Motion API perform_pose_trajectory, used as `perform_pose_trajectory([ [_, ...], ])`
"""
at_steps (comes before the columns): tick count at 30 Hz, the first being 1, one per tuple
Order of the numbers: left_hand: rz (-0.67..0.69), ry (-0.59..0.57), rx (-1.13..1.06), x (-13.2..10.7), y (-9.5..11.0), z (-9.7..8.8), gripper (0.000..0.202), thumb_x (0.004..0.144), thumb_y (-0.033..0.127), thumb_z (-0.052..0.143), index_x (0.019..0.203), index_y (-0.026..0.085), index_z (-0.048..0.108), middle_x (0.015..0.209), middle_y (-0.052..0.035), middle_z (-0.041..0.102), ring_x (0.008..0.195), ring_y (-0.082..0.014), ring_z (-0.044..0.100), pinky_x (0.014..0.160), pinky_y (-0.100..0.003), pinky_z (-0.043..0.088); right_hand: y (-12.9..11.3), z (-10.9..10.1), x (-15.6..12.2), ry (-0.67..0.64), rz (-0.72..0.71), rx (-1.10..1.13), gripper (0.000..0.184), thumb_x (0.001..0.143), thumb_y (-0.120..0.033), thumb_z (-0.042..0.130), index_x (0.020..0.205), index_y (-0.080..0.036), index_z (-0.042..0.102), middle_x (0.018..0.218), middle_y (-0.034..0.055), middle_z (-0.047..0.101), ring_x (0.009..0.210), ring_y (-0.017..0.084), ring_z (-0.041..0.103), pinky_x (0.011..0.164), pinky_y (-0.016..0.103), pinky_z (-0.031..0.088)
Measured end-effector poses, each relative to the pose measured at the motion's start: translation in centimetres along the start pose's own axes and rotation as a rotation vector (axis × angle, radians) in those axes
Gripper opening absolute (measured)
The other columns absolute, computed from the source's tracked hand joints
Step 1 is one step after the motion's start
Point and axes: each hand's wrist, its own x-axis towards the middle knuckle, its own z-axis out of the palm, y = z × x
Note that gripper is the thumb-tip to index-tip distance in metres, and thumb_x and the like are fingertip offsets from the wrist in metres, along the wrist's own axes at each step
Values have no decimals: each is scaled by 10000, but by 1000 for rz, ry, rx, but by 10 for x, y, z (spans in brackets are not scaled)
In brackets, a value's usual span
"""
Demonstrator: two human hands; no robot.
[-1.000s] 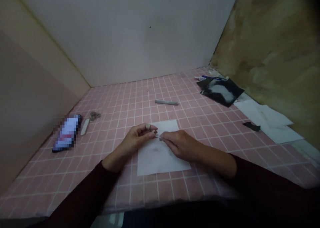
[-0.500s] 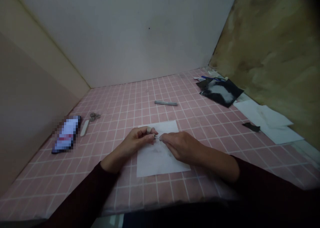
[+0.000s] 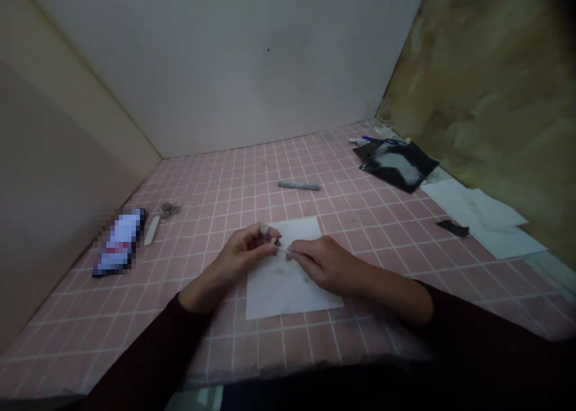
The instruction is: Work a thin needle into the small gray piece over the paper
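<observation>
Over a sheet of white paper with grey smudges, my two hands meet nearly tip to tip. My left hand pinches a small dark piece, too small to name; pale wraps cover some of its fingertips. In my right hand, closed fingers grip a thin white stick. Its far end points left and reaches the small dark piece at my left fingertips. Whether the stick's tip touches the piece I cannot tell.
Beyond the paper lies a grey pen-like stick. On the left are a phone, a white nail-file-like strip and scissors. To the right lie black sheets, white papers and a dark scrap. Walls enclose the pink checked table.
My left hand has shifted slightly left and turned, with its fingers a little more raised and the dark piece showing more. More of the white stick shows between my hands.
</observation>
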Motion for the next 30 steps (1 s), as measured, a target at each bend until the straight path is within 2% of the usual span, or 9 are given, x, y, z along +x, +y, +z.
perform_pose_trajectory([
  [5,112,-12,81,0,-4,3,206,845,238,725,1022,166,649,855,-29,644,792,-133,601,715,-252,459,3,-13,6,-292,374,959,222,951,-270,419,942,-154,607,550,-92,351,395,50,128,365,181,120],
  [8,192,49,143,-1,-3,5,200,831,232,739,1003,159,666,875,-37,652,812,-133,605,759,-262,469,6,-11,7,-288,371,1083,202,937,-292,452,949,-159,603,561,-95,357,392,44,115,352,176,109],
  [10,186,71,129,-2,-2,6,204,817,226,751,994,160,674,901,-38,661,808,-126,608,744,-248,474,7,-5,6,-250,309,907,227,951,-318,447,949,-161,611,543,-90,393,368,47,189,361,182,175],
  [13,125,83,35,-2,0,7,211,795,209,766,979,163,675,914,-37,677,809,-123,624,718,-231,486,7,4,2,-69,93,342,238,958,-265,430,923,-148,635,576,-33,500,465,90,421,495,222,351],
  [16,65,81,-27,0,2,6,185,822,214,741,985,154,678,803,-13,670,729,-100,617,700,-215,485,6,11,-2,113,-105,-173,229,921,-137,411,964,-121,635,760,62,617,654,149,528,643,288,400],
  [19,57,59,-20,2,1,4,171,844,220,721,994,151,676,774,-7,662,701,-89,607,699,-209,483,4,11,-3,119,-97,-241,221,910,-112,408,950,-118,626,783,75,620,664,155,524,643,294,394],
  [22,96,4,41,1,-2,2,199,828,219,739,1004,161,666,871,-30,672,778,-118,629,711,-229,492,2,3,0,-13,72,199,209,944,-205,433,893,-140,626,621,-11,516,514,96,435,526,227,360],
  [26,268,32,229,0,-4,0,174,863,219,701,1028,168,681,1004,-65,660,921,-154,625,834,-276,496,5,-10,6,-281,323,1019,216,946,-295,444,923,-149,601,563,-95,343,391,42,131,353,170,142],
  [30,291,47,214,-2,-2,1,184,855,211,711,1034,178,688,1022,-66,666,924,-157,626,829,-279,504,7,-9,7,-294,323,1061,220,939,-330,479,958,-150,606,546,-103,357,377,40,141,343,169,137],
])
